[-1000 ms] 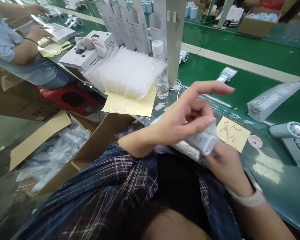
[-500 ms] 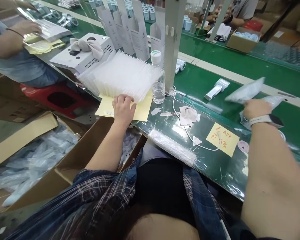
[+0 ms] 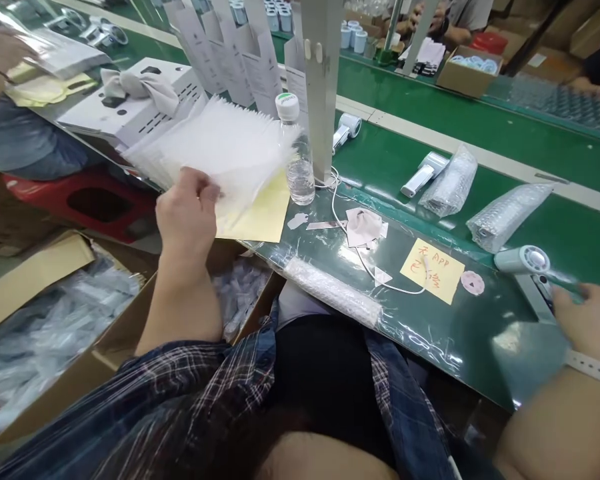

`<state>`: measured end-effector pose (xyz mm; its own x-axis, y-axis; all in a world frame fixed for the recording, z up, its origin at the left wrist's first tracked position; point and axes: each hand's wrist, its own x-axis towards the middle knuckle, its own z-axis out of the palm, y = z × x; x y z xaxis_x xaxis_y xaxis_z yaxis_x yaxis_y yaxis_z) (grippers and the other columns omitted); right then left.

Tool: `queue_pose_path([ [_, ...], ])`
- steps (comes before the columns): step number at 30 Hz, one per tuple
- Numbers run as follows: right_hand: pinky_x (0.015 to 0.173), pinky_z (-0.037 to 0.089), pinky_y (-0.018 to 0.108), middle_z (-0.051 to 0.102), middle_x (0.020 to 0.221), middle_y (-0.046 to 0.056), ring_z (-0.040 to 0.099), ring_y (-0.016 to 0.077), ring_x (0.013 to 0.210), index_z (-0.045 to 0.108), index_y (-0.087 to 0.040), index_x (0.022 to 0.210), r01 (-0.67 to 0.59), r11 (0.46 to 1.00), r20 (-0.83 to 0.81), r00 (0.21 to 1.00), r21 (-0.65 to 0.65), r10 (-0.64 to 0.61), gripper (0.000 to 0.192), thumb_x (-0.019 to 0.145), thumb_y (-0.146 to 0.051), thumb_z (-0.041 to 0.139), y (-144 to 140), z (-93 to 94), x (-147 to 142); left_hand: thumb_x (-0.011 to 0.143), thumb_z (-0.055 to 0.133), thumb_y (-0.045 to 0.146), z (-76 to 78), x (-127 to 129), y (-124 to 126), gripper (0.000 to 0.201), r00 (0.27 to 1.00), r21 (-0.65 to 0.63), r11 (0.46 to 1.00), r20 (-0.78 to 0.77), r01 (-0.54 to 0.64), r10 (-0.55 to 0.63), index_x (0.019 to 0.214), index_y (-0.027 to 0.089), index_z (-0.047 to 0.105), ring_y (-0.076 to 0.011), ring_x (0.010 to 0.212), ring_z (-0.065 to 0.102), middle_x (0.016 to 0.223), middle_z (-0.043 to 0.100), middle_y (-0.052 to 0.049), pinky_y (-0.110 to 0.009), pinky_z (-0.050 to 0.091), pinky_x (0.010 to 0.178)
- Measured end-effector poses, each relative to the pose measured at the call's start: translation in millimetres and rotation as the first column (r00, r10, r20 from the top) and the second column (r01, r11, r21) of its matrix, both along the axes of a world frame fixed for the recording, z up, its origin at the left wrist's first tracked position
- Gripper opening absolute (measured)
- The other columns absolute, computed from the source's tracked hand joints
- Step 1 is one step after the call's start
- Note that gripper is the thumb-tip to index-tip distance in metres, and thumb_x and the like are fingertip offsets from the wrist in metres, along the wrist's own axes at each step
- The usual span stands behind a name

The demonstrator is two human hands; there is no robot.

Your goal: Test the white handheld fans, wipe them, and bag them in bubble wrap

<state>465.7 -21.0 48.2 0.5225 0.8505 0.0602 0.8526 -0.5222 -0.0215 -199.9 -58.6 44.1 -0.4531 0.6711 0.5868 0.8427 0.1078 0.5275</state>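
1. Landmark: we take the water bottle (image 3: 298, 155), standing upright on the tabletop (image 3: 460, 333), as the reference for every place below.

2. Left hand (image 3: 187, 217): it sits to the left of the bottle, at the near edge of the stack of clear plastic bags (image 3: 220, 143). The thumb and fingers (image 3: 211, 193) pinch the front bag at its lower corner; the bag lifts away from a yellow sheet (image 3: 260, 217) that lies under the stack.

3. Handling of the bags: we judge them very light, limp and slippery. A corner pinch suits them, since one film must be peeled off its neighbours. They will sag and may cling together.

4. Right hand (image 3: 587, 320): it lies far right of the bottle, at the picture's edge, resting on the handle of a small handheld fan (image 3: 530, 263). We cannot tell whether the fingers close round the handle, as the view cuts them off.

5. Handling of the fan: we judge it rigid, light and smooth-shelled. The handle is the sound place to hold; the round head is bulkier.

6. Nearby: two bubble-wrapped parcels (image 3: 505, 213) lie on the green belt right of the bottle, behind a yellow note (image 3: 433, 270). A white cable (image 3: 375, 273) runs from the bottle's foot toward the note.
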Motion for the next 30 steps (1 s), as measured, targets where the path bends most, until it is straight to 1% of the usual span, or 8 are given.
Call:
queue_pose_path([
  [5, 0.096, 0.060, 0.067, 0.070, 0.134, 0.037, 0.070, 0.0567, 0.123, 0.058, -0.008, 0.147, -0.027, 0.997, -0.070, 0.997, -0.075, 0.021, 0.077, 0.090, -0.060, 0.054, -36.9, -43.2, -27.3, 0.098, 0.073, 0.045, 9.1, 81.7, 16.7, 0.027, 0.898, 0.229, 0.915, 0.220, 0.332, -0.381, 0.095, 0.026, 0.055, -0.0134, 0.062, 0.053, 0.072, 0.054, 0.005, -0.031, 0.041, 0.060],
  [7, 0.085, 0.061, 0.066, 0.073, 0.125, 0.035, 0.074, 0.0572, 0.108, 0.053, -0.007, 0.152, -0.021, 0.996, -0.081, 0.997, -0.086, 0.014, 0.086, 0.090, -0.067, 0.053, -47.1, -45.4, -49.3, 0.102, 0.067, 0.035, -0.2, 143.9, 26.3, 0.024, 0.820, 0.071, 0.852, 0.239, 0.519, -0.520, 0.089, 0.027, 0.049, -0.0149, 0.065, 0.051, 0.074, 0.053, 0.003, -0.032, 0.041, 0.063],
  [9, 0.079, 0.061, 0.063, 0.077, 0.114, 0.030, 0.076, 0.0544, 0.099, 0.054, -0.012, 0.152, -0.080, 0.992, -0.128, 0.989, -0.093, 0.068, 0.087, 0.090, -0.074, 0.052, -58.4, -42.0, -69.5, 0.106, 0.058, 0.024, -13.1, 203.2, 31.8, 0.020, 0.697, -0.286, 0.637, 0.331, 0.716, -0.635, 0.089, 0.027, 0.048, -0.0164, 0.071, 0.054, 0.079, 0.059, 0.001, -0.034, 0.041, 0.069],
  [11, 0.079, 0.061, 0.058, 0.079, 0.113, 0.025, 0.077, 0.0491, 0.098, 0.061, -0.020, 0.146, -0.200, 0.980, -0.240, 0.952, -0.014, 0.191, 0.077, 0.093, -0.075, 0.052, -70.8, -39.3, -89.3, 0.103, 0.062, 0.018, -26.2, 245.5, 33.8, 0.022, 0.616, -0.393, 0.481, 0.394, 0.784, -0.682, 0.085, 0.026, 0.052, -0.0168, 0.070, 0.056, 0.079, 0.064, 0.000, -0.033, 0.041, 0.069],
  [17, 0.081, 0.062, 0.044, 0.079, 0.126, 0.019, 0.079, 0.0356, 0.099, 0.063, -0.018, 0.146, -0.484, 0.822, -0.484, 0.665, 0.301, 0.569, 0.072, 0.096, -0.069, 0.053, -95.4, -57.1, -162.8, 0.092, 0.072, 0.020, -46.2, 257.5, 39.3, 0.005, 0.479, -0.408, 0.276, 0.570, 0.870, -0.668, 0.094, 0.020, 0.068, -0.0232, 0.088, 0.069, 0.093, 0.075, -0.006, -0.035, 0.052, 0.083],
  [20, 0.074, 0.060, 0.039, 0.082, 0.116, 0.016, 0.081, 0.0340, 0.092, 0.064, -0.019, 0.150, -0.582, 0.792, -0.400, 0.693, 0.181, 0.600, 0.067, 0.102, -0.064, 0.048, -94.1, -64.4, -185.7, 0.094, 0.062, 0.015, -47.9, 245.6, 42.0, 0.024, 0.414, -0.273, 0.327, 0.745, 0.905, -0.523, 0.117, 0.021, 0.065, -0.0160, 0.081, 0.067, 0.101, 0.074, -0.005, -0.028, 0.053, 0.075],
  [25, 0.059, 0.050, 0.034, 0.082, 0.090, 0.009, 0.077, 0.0299, 0.070, 0.060, -0.018, 0.157, -0.673, 0.736, -0.286, 0.693, 0.073, 0.662, 0.066, 0.107, -0.061, 0.046, -83.0, -64.3, -192.0, 0.101, 0.052, 0.020, -49.5, 237.3, 44.1, 0.024, 0.047, 0.014, 0.636, 0.996, 0.772, -0.079, 0.125, 0.023, 0.054, -0.0089, 0.047, 0.037, 0.071, 0.050, 0.006, -0.024, 0.027, 0.046],
  [30, 0.064, 0.053, 0.033, 0.085, 0.102, 0.013, 0.081, 0.0301, 0.081, 0.058, -0.016, 0.158, -0.754, 0.657, -0.269, 0.633, 0.000, 0.726, 0.055, 0.109, -0.040, 0.051, -80.8, -45.3, -206.5, 0.089, 0.056, 0.016, -29.6, 227.0, 44.9, 0.043, 0.235, 0.001, 0.663, 0.935, 0.749, -0.267, 0.131, 0.025, 0.053, -0.0103, 0.052, 0.039, 0.070, 0.048, 0.008, -0.024, 0.032, 0.054],
])
